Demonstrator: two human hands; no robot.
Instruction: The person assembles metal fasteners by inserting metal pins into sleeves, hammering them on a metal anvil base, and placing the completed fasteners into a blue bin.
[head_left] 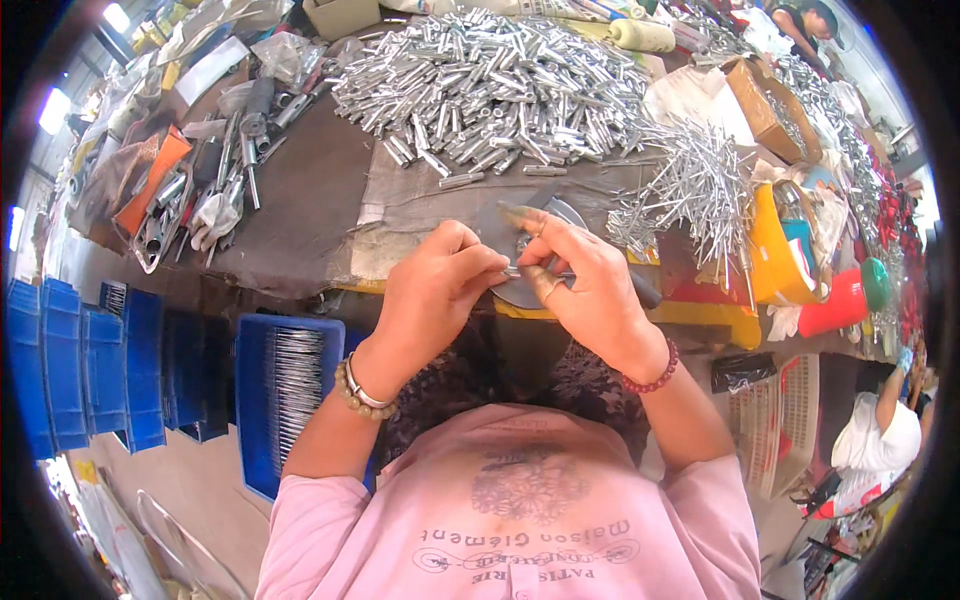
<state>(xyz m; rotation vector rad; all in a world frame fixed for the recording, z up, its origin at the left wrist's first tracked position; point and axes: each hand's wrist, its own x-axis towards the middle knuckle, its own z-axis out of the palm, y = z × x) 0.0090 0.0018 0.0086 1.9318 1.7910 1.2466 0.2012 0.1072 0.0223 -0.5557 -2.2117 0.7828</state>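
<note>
Both my hands are raised close together at the near edge of the bench. My left hand (432, 290) is closed, thumb and fingertips pinched on a small shiny metal piece (512, 271) that is mostly hidden. Just to its right, my right hand (590, 285) has its thumb and fingers bent together near the same piece; what it holds, if anything, is covered by the fingers. Under the hands lies a grey round plate (518, 296), partly hidden. Beyond them is a large heap of short silver metal tubes (500, 90). A pile of long thin metal rods (700, 185) lies to the right.
A blue bin (255, 400) of stacked metal rods stands at lower left, beside several blue bins (85, 360). Hand tools (235, 150) crowd the bench's left. On the right are a cardboard box (770, 110), a yellow container (775, 245) and another person (878, 435).
</note>
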